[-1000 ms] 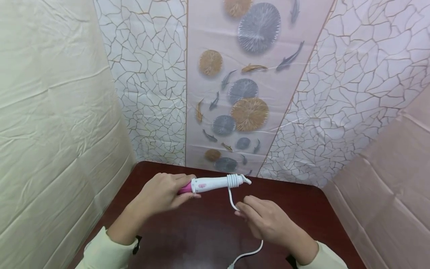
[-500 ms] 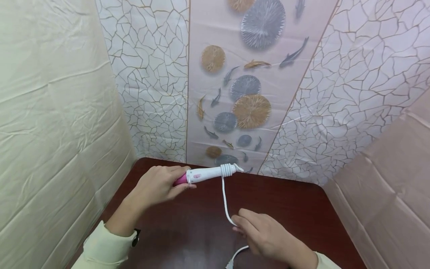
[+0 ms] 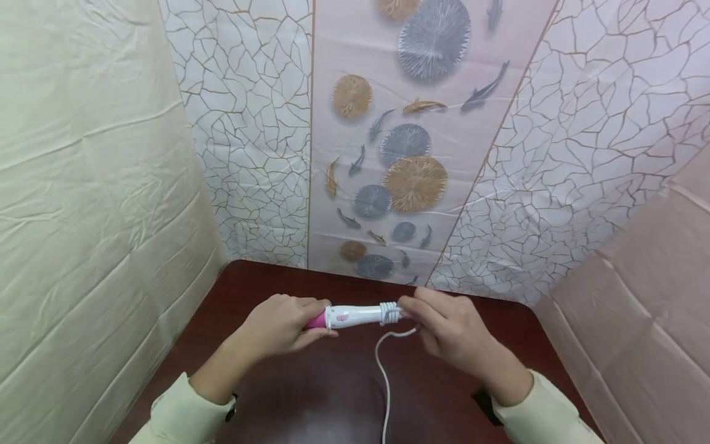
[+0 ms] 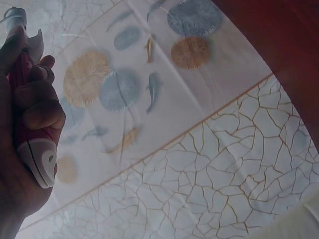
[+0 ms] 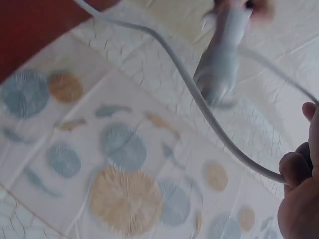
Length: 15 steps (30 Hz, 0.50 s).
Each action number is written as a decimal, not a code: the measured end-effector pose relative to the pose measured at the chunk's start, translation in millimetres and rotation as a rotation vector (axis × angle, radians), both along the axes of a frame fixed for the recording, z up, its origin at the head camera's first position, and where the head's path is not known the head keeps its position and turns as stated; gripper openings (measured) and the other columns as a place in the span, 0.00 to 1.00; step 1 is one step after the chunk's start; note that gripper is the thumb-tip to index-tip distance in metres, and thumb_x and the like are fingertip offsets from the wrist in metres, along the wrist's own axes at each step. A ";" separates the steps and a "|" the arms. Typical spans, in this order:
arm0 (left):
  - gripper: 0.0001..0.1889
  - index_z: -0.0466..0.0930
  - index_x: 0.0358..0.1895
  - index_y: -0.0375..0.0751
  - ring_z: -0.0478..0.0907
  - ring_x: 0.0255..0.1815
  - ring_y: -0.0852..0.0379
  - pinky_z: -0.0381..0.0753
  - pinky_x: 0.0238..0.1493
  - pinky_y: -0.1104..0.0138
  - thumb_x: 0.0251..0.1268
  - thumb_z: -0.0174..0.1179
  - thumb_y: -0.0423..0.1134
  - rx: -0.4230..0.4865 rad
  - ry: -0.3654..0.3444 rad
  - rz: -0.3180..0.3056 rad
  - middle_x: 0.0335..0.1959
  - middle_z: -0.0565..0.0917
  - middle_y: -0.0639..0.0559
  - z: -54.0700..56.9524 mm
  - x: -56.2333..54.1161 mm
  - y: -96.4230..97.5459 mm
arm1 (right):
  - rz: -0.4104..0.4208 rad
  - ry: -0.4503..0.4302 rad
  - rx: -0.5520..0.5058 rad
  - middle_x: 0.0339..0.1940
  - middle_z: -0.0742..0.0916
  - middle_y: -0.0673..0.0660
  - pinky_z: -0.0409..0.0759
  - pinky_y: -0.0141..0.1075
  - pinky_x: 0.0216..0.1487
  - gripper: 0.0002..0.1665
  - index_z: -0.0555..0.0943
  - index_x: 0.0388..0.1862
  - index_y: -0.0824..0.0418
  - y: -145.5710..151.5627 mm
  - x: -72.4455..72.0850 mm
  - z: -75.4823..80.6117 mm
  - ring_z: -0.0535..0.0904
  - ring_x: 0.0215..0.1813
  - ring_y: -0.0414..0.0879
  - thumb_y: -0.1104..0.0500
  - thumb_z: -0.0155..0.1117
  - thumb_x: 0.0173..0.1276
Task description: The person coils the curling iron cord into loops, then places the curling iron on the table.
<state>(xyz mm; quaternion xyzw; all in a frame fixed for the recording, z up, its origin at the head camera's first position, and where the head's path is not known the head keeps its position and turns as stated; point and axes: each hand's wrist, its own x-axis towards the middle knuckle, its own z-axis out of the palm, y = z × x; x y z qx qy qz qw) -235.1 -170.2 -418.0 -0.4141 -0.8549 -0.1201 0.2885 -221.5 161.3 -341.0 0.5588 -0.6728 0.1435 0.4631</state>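
My left hand grips the pink end of a pink-and-white hair styling iron, held level above the table. Several turns of its white power cord are wound round the far end of the white handle. Right at that end, my right hand pinches the cord, its fingertips overlapping the coils in the head view. From those fingers the free cord loops down over the table. In the left wrist view the fingers wrap the pink body, and the iron's white tip shows by the palm. The right wrist view has the cord running into the fingers.
A dark reddish-brown table with rounded far corners lies beneath both hands. Behind it hangs a patterned cloth with fish and round leaf prints. Plain cream cloth walls the left side, and pinkish cloth the right.
My right hand, first below the iron and lower still half a second ago, has come up to the handle's end with the cord. The iron rose, then came down and shifted right.
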 end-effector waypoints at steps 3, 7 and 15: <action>0.23 0.86 0.53 0.49 0.67 0.22 0.67 0.74 0.25 0.70 0.68 0.76 0.61 -0.013 0.001 -0.024 0.29 0.82 0.64 -2.3 4.0 2.8 | -0.046 0.046 0.001 0.29 0.78 0.50 0.67 0.29 0.18 0.17 0.88 0.45 0.63 3.5 -10.9 6.3 0.68 0.23 0.38 0.57 0.56 0.90; 0.24 0.85 0.54 0.50 0.63 0.21 0.69 0.68 0.23 0.73 0.69 0.75 0.63 -0.039 0.025 -0.046 0.28 0.80 0.64 -3.2 9.7 5.4 | -0.068 0.084 0.009 0.29 0.79 0.49 0.68 0.29 0.18 0.17 0.89 0.45 0.63 6.8 -25.4 7.3 0.70 0.23 0.38 0.56 0.57 0.90; 0.25 0.83 0.54 0.50 0.59 0.19 0.68 0.65 0.21 0.73 0.68 0.75 0.64 -0.050 0.147 -0.082 0.27 0.77 0.64 6.3 18.4 10.1 | -0.124 0.052 0.000 0.26 0.79 0.48 0.69 0.32 0.18 0.18 0.89 0.44 0.61 12.6 -50.9 -2.2 0.69 0.22 0.38 0.54 0.57 0.90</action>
